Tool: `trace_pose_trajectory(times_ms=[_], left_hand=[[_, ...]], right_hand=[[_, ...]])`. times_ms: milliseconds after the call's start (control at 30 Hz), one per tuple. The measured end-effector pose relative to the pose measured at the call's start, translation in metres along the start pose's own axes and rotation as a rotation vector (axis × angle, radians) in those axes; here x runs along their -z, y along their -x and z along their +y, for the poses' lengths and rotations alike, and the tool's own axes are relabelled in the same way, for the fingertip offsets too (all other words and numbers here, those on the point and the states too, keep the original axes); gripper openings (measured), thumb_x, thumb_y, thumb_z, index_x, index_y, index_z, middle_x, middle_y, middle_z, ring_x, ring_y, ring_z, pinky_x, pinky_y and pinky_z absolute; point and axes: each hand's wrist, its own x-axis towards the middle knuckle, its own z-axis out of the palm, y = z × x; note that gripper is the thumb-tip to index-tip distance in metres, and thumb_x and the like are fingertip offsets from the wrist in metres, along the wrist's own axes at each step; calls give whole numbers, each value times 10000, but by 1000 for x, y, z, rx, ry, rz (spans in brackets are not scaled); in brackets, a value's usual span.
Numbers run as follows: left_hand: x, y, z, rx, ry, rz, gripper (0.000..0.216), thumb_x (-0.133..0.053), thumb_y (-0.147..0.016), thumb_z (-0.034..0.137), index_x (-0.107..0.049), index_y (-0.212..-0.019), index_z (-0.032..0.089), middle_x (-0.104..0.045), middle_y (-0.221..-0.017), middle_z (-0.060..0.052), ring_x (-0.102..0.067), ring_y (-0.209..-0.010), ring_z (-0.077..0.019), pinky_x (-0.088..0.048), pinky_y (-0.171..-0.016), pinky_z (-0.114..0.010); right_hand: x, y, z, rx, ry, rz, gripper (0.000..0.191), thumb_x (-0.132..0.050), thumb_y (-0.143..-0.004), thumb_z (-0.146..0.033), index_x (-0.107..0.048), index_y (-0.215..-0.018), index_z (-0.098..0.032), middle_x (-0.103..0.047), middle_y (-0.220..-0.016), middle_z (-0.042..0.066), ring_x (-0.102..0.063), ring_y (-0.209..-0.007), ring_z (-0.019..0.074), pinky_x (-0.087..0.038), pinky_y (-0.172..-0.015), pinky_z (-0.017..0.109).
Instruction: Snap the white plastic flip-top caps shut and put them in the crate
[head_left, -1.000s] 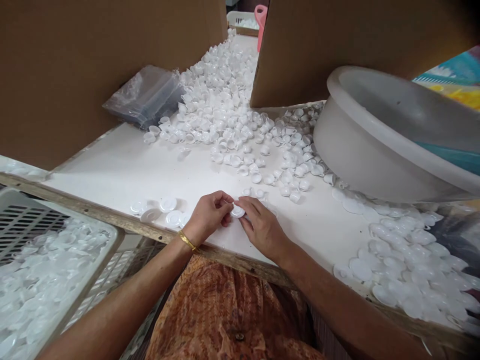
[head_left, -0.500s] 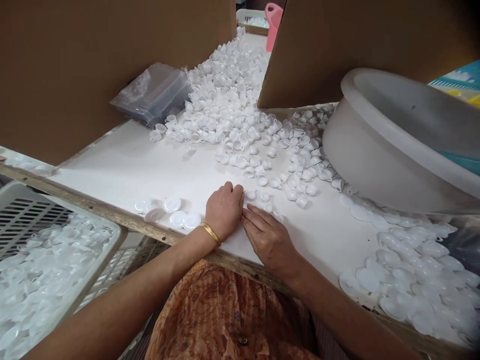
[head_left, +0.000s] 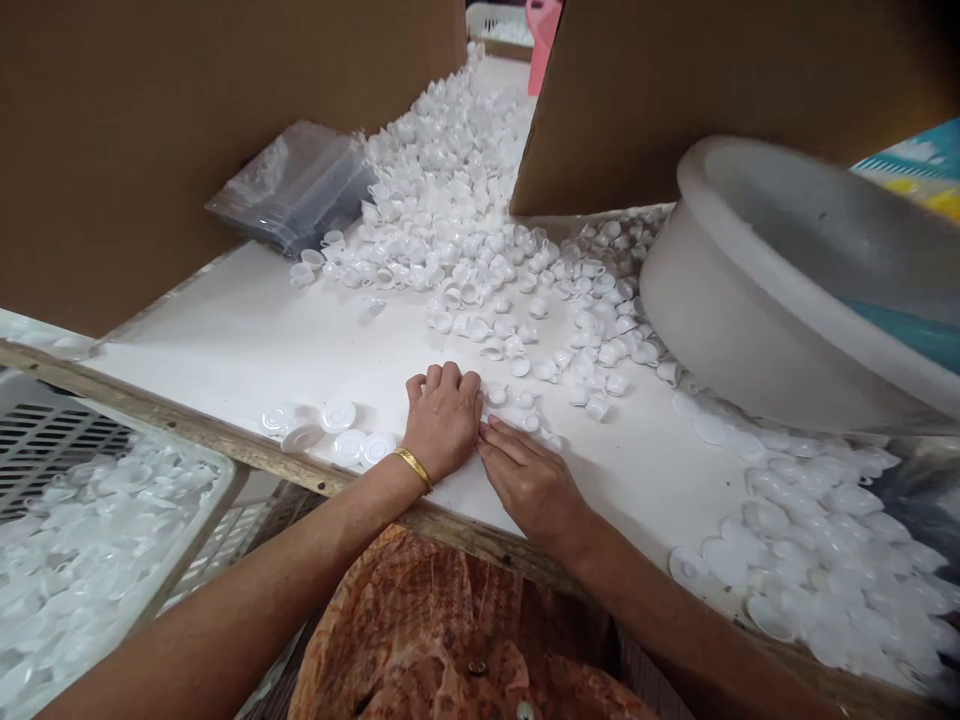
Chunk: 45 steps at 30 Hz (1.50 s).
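Fingers of the left hand (head_left: 442, 420) curl under, their hold hidden. Right hand (head_left: 531, 480) fingers lie flat near the front edge of the tabletop (head_left: 247, 340).

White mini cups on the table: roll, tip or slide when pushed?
Probably light: the cups look like tiny plastic pieces, heaped loosely. Likely to tip and roll, since many lie on their sides. They sit packed together, so a push may drag several.

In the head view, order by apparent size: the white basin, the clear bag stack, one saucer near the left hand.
Largest: white basin, partly out of frame.
Then: clear bag stack.
Smallest: saucer.
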Motion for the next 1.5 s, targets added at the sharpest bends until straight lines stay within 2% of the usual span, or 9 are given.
trace_pose_trajectory(times_ms=[167, 333, 433, 500, 633, 767, 900, 1100, 1500], left_hand=[[9, 4, -6, 73, 49, -12, 292, -302, -899, 332, -553, -977, 204, -517, -971, -99, -443, -955, -270, -324, -825, -445], [23, 3, -19, 129, 109, -56, 330, -323, -880, 393, -587, -984, 225, -534, -924, -106, -462, -935, -304, -374, -744, -434], [18, 4, -24, -144, 160, -13, 335, -412, -846, 433, -591, -1018, 208, -530, -920, -97, -466, -913, -269, -379, -773, -389], [13, 7, -30, -297, 164, -40, 306, -432, -845, 415, -599, -1005, 214, -533, -938, -85, -470, -885, -242, -376, -759, -357], [14, 17, -50, -207, -18, -102, 313, -327, -894, 357, -607, -943, 225, -553, -935, -59, -471, -889, -229, -363, -745, -365], [30, 25, -54, -97, -80, 17, 297, -373, -885, 366, -612, -952, 203, -548, -934, -73, -464, -903, -240, -358, -771, -401], [28, 27, -10, -275, 192, 103, 201, -490, -843, 285, -621, -977, 215, -544, -987, -74, -469, -915, -227, -380, -769, -367], [9, 20, 49, -428, 356, -3, 270, -522, -802, 157, -603, -1060, 163, -554, -904, -84, -479, -848, -207, -422, -763, -342], [11, 25, 30, -182, 649, -205, 207, -488, -814, 179, -652, -940, 180, -628, -829, -43, -559, -810, -168, -440, -730, -281]], right_hand=[[25, -2, -6, -116, -183, 19, 292, -484, -854, -169, -612, -1117, -163, -599, -1192, 89, -524, -1143, 178, -448, -977, 337], [117, 28, 22, -525, -130, 138, 198, -501, -851, -273, -666, -948, -220, -658, -1088, 36, -607, -1003, 173, -470, -903, 335], [167, 65, 37, -790, -16, -271, 166, -550, -806, -320, -671, -874, -228, -699, -895, 14, -648, -803, 178, -495, -734, 311], [179, 89, 39, -828, 37, -520, 176, -597, -762, -317, -655, -901, -226, -683, -904, 20, -628, -796, 183, -469, -725, 310], [162, 116, 37, -755, 152, -577, 186, -627, -701, -236, -584, -880, -206, -616, -940, 38, -549, -901, 199, -415, -765, 308], [142, 111, 40, -703, 193, -508, 101, -606, -710, -221, -526, -770, -207, -590, -809, 16, -525, -803, 183, -389, -691, 291], [130, 82, 37, -755, 149, -326, 78, -551, -780, -279, -512, -749, -219, -604, -717, -10, -552, -662, 152, -383, -572, 256], [88, 37, 20, -722, -132, 92, 97, -548, -815, -318, -557, -800, -223, -668, -766, -10, -638, -699, 139, -496, -630, 245], [44, 35, 19, -228, 35, 137, 76, -487, -859, -138, -542, -844, -188, -665, -953, 69, -626, -889, 155, -529, -783, 293]])
